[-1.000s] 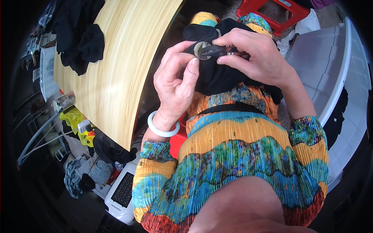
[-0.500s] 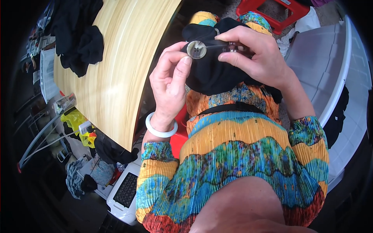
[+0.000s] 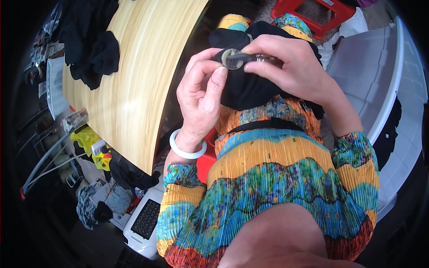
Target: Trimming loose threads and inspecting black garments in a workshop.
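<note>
My left hand (image 3: 203, 87) is closed, its thumb and forefinger pinching a large round grey-brown button (image 3: 233, 65) at its edge, with black cloth behind it. The black garment (image 3: 243, 91) lies bunched over my lap. From the right, my right hand (image 3: 292, 64) grips a slim dark tool (image 3: 263, 58) with shiny bands on its handle. The tool's narrow, blurred front end lies across the button's face. My fingers cover part of the handle, so its exact kind cannot be made out.
A wood-grain table (image 3: 138, 80) stands at the left with black clothing (image 3: 96, 49) on it. To the right is a large grey-white bin (image 3: 366, 76). A red stool (image 3: 319, 20) stands at the far side. A yellow bag (image 3: 91, 145) hangs beside the table.
Both hands have shifted slightly; the left one moved a little right with the button. The tool's front end has come across the button, whose holes were in plain sight before.
</note>
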Available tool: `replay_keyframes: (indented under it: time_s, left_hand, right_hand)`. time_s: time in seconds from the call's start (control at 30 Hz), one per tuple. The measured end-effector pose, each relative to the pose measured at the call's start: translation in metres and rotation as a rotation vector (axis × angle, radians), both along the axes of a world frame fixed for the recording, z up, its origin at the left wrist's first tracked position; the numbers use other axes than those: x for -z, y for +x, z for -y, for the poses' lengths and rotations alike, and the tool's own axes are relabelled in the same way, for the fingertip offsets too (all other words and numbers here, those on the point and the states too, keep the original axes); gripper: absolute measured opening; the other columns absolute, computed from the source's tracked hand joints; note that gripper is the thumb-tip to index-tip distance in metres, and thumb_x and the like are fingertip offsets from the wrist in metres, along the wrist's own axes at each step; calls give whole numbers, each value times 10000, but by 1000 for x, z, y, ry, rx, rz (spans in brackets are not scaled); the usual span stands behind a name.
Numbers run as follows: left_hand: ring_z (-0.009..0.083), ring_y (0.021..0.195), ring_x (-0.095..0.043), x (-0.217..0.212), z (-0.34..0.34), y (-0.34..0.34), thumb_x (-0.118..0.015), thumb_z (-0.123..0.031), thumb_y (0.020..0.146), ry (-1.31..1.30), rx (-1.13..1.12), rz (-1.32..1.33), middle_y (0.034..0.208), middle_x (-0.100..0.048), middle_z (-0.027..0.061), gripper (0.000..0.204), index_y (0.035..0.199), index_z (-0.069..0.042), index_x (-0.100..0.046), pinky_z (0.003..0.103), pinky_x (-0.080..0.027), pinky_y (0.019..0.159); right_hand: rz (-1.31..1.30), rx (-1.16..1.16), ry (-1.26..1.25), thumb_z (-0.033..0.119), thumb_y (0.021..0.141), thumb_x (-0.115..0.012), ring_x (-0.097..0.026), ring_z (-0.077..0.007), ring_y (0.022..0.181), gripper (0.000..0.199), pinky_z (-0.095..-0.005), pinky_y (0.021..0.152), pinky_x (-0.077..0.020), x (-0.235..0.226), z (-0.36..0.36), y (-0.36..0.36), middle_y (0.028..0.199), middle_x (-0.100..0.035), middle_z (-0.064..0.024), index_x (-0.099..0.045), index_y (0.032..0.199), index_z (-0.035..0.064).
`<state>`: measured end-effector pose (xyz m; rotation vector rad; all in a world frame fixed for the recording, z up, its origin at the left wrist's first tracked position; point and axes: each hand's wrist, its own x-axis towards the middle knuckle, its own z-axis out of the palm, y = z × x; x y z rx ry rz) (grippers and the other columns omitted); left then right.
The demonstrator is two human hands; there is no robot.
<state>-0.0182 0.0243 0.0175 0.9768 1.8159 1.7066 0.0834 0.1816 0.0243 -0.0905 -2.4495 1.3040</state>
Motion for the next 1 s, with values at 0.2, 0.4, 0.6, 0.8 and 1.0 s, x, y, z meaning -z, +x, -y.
replay_keyframes:
  time_s: [0.2, 0.4, 0.6, 0.8, 1.0]
  left_hand:
    - [64, 764, -506, 0, -7, -4, -473, -78, 849, -23, -62, 449, 937, -536, 38, 110, 839, 5, -545, 199, -416, 721]
    - [72, 774, -514, -1, -17, -7, -451, -68, 847, -23, -36, 570, 960, -528, 36, 117, 824, 6, -540, 204, -419, 737]
    - [87, 775, -497, 7, -18, -5, -462, -56, 833, 12, 9, 378, 980, -508, 52, 105, 767, 2, -519, 208, -396, 704]
    - [121, 830, -487, 7, -17, -3, -522, -36, 780, -14, 25, 87, 1018, -482, 95, 56, 741, 3, -521, 235, -390, 716]
    - [129, 901, -477, 5, -13, -2, -535, -26, 769, -53, 73, 51, 1053, -467, 111, 44, 734, 0, -540, 242, -385, 745]
  right_hand:
    - [77, 92, -506, 107, 758, -616, -414, -10, 541, 181, -177, 470, -330, 11, 0, 5, 620, -497, 24, -540, 889, 7]
    - [377, -100, -755, 90, 802, -558, -408, 12, 567, 148, -141, 483, -331, 3, 7, 12, 667, -473, 55, -510, 920, 16]
    - [455, -64, -767, 143, 813, -543, -389, 6, 502, 146, -147, 431, -317, 6, 5, 6, 623, -470, 57, -521, 903, 30]
    - [440, -68, -787, 161, 813, -545, -389, 10, 491, 140, -136, 422, -312, 2, 4, 2, 620, -469, 61, -521, 888, 45]
    - [408, -83, -806, 217, 799, -584, -421, -4, 559, 198, -157, 474, -332, 3, 1, 1, 644, -489, 50, -545, 841, 27]
